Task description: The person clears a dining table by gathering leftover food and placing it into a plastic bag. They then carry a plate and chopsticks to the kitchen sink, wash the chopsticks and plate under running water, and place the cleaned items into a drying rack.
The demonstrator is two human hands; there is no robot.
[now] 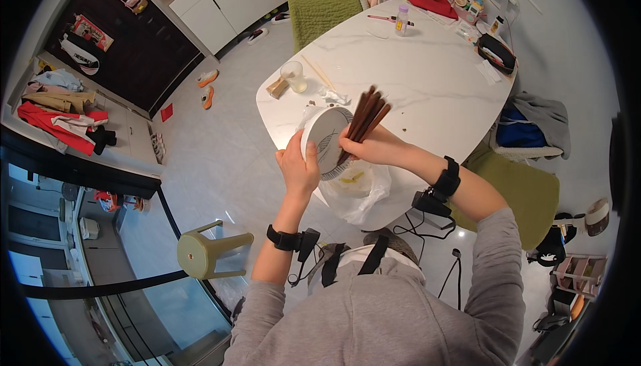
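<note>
My left hand (299, 164) grips a white patterned bowl (328, 140) by its side, with the bowl tipped so that its inside shows. A bundle of dark brown chopsticks (368, 115) is held in my right hand (360, 145), their lower ends at the bowl's inner side. Below the bowl, a clear plastic bag (373, 198) with some yellow-green scraps lies at the near edge of the white marble-patterned table (430, 85). Crumpled tissue (334, 96) rests just beyond the bowl.
A glass (294, 76) stands beside a small brown packet (277, 87) at the table's left. Farther back are a bottle with a purple cap (402, 20) and a black pouch (496, 54). Green chairs (323, 8) flank the table; a green stool (210, 251) lies on its side, lower left.
</note>
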